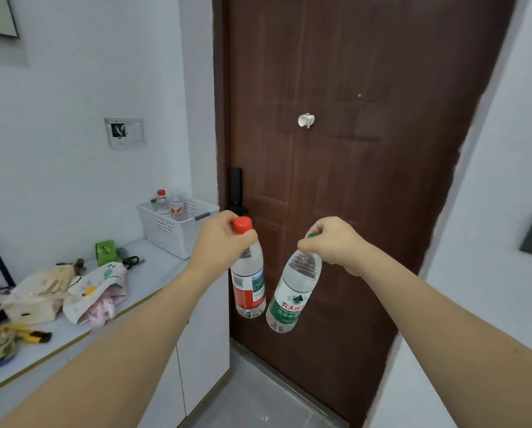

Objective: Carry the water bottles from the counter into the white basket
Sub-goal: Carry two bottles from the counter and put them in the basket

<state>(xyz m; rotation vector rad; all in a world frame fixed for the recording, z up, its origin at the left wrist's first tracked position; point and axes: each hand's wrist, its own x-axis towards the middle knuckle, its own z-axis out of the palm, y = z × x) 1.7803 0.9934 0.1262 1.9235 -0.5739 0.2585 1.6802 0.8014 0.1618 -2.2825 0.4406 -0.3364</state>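
Your left hand (224, 242) pinches the red-cap bottle (248, 282) by its neck, right hand (335, 242) grips the green-label bottle (292, 291) at the cap, both hanging mid-air before the door (366, 149), white basket (178, 227) on the counter (147, 273) left already holding two bottles (169, 205)

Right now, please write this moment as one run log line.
left hand: holds red-label bottle | right hand: holds green-label bottle | white basket: two bottles inside
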